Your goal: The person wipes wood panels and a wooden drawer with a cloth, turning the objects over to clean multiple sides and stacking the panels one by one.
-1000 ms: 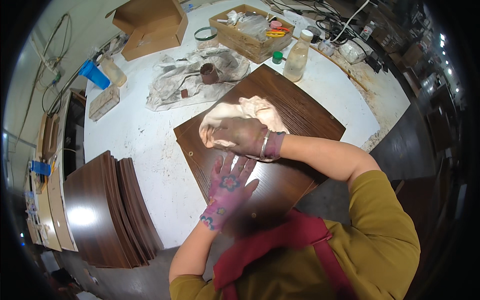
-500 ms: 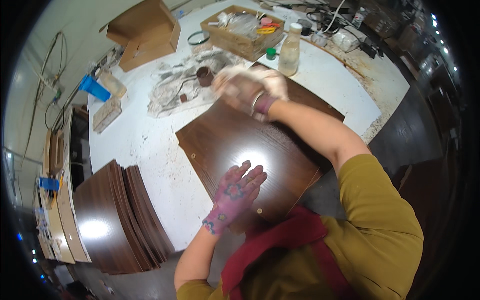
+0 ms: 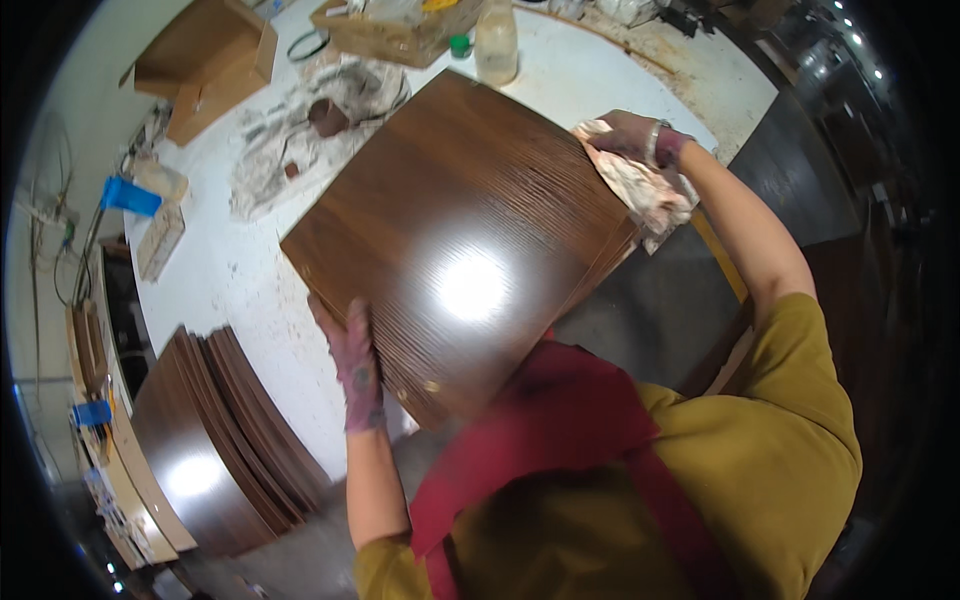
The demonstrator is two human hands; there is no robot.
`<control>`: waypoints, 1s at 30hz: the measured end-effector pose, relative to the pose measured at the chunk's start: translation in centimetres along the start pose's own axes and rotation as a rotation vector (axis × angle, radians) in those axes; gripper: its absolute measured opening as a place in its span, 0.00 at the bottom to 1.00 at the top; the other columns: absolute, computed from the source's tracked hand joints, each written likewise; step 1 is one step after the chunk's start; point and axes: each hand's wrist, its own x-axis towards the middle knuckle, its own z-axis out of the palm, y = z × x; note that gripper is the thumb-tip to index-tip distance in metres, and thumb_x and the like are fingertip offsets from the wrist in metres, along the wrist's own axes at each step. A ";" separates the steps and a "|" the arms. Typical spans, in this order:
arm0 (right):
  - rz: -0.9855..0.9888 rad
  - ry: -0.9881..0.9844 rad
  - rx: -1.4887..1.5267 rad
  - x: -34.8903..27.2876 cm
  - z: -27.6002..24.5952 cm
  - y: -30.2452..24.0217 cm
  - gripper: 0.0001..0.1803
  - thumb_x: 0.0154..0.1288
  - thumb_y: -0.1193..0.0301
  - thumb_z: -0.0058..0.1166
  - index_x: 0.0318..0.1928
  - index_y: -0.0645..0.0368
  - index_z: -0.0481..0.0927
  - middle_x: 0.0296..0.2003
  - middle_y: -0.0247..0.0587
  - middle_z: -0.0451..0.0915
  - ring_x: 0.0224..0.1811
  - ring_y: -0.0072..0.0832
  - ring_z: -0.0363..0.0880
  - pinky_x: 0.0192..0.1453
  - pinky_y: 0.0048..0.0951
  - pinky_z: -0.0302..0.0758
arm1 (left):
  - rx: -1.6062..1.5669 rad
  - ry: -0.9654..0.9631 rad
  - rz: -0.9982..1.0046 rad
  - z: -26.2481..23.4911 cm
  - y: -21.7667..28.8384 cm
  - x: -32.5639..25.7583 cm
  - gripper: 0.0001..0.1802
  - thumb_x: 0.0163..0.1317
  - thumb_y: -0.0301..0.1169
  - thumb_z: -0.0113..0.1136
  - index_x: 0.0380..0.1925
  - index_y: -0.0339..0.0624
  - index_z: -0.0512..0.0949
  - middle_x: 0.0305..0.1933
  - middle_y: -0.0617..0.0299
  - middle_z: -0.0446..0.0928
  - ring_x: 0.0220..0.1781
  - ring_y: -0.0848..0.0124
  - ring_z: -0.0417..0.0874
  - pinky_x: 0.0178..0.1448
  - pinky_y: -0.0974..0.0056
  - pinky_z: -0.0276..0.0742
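A dark brown wood-grain panel [image 3: 420, 190] lies in front of me over the white table, its near end reaching toward my apron. More board edges show along its right and lower left sides. My left hand [image 3: 355, 368], in a purple glove, holds the panel's left edge, thumb on the side of the face and fingers outside the edge. At the far right edge, my gloved right hand [image 3: 632, 137] is closed on a crumpled pale cloth [image 3: 648, 190] that covers part of the edge. The fingertips there are hidden by the cloth.
Similar brown panels [image 3: 190, 450] stand stacked at the left. On the white table [image 3: 270, 300] lie a stained rag [image 3: 262, 165], a brown cup [image 3: 327, 118] and a whitish block [image 3: 162, 240]. Farther back are an open cardboard box [image 3: 205, 65] and a bottle [image 3: 497, 45].
My right hand has moved with the cloth from the panel's far side to its right edge. My left hand has gone from the panel's face to its left edge. The view has shifted.
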 end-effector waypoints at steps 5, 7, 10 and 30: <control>0.021 0.101 -0.224 -6.4 -1.3 -1.7 0.30 0.60 0.58 0.58 0.60 0.59 0.74 0.52 0.47 0.80 0.54 0.35 0.78 0.58 0.31 0.72 | -0.358 -0.159 -0.151 -0.4 1.7 1.6 0.34 0.67 0.45 0.54 0.68 0.41 0.61 0.66 0.56 0.67 0.66 0.65 0.68 0.68 0.63 0.62; -0.057 0.288 -0.180 -8.6 -1.3 -6.5 0.28 0.59 0.62 0.61 0.59 0.60 0.75 0.53 0.46 0.80 0.55 0.35 0.79 0.58 0.31 0.72 | -0.411 -0.180 -0.142 -0.5 0.4 2.5 0.34 0.67 0.44 0.55 0.68 0.41 0.61 0.65 0.56 0.68 0.64 0.65 0.69 0.67 0.64 0.63; -0.519 0.256 0.022 -9.7 3.0 -10.2 0.19 0.64 0.68 0.54 0.55 0.56 0.77 0.46 0.41 0.81 0.45 0.29 0.81 0.48 0.25 0.76 | -0.231 -0.081 -0.095 -0.3 -2.7 3.3 0.36 0.70 0.49 0.49 0.70 0.39 0.55 0.64 0.48 0.68 0.64 0.58 0.70 0.67 0.60 0.63; -0.495 -0.365 0.450 -7.4 2.7 -17.3 0.28 0.62 0.60 0.56 0.57 0.66 0.73 0.46 0.40 0.78 0.47 0.27 0.77 0.53 0.27 0.74 | 0.216 0.298 0.354 -18.0 4.7 -4.9 0.22 0.70 0.38 0.52 0.62 0.48 0.71 0.62 0.55 0.74 0.66 0.64 0.72 0.66 0.60 0.70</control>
